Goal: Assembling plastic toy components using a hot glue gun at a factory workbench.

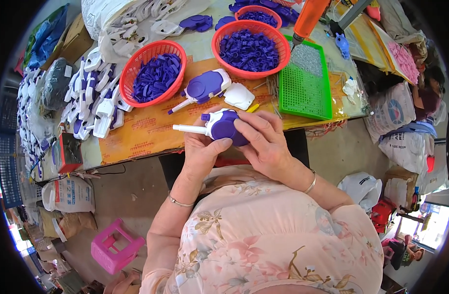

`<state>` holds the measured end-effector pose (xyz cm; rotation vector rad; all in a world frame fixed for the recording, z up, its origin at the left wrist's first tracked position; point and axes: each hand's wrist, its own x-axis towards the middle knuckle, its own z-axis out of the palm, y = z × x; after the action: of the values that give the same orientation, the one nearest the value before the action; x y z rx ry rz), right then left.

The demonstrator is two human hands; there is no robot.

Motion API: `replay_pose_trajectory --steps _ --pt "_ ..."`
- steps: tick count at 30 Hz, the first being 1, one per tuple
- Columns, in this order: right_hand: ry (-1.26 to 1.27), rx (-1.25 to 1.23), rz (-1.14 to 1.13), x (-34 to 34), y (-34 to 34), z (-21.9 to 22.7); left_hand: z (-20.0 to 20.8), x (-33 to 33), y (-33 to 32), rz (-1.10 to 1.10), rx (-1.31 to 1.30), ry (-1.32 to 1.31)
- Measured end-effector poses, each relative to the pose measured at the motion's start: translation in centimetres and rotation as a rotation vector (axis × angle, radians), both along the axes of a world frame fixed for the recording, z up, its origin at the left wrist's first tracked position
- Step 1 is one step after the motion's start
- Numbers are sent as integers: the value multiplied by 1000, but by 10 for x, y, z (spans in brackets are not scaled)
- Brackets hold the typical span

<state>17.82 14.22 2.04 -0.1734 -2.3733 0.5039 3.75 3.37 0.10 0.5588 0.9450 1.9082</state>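
Both my hands hold a purple-and-white plastic housing with a white tube pointing left, just off the table's front edge. My left hand grips it from below, thumb against the purple round part. Across its right side curl the fingers of my right hand; their tips partly hide that end. Behind it on the table lie a similar purple-and-white assembly and a loose white shell. A small yellow piece shows just beyond my right hand's fingers.
Red baskets of purple parts, one on the left and one in the middle, stand behind. A green tray holds small metal pieces under an orange power screwdriver. White-and-purple assemblies pile up left. A pink stool stands on the floor.
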Motion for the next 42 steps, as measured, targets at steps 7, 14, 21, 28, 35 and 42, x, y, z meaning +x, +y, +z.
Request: replay_pose_trajectory --steps 7,14,21,28,35,42 --pt "60 -267 -74 -1 0 5 4 0 2 -5 16 -95" --pt "106 -222 -36 -7 2 -3 9 2 6 -70 43 -325" --pt "146 -111 -48 -12 3 -6 -1 3 11 -66 169 -366" --pt "65 65 27 -7 7 -17 1 7 9 -19 77 -368" --pt "23 -378 145 -3 6 8 1 1 6 46 -47 -354" --pt "-196 -1033 173 -4 15 23 -2 4 5 -7 -75 -221"
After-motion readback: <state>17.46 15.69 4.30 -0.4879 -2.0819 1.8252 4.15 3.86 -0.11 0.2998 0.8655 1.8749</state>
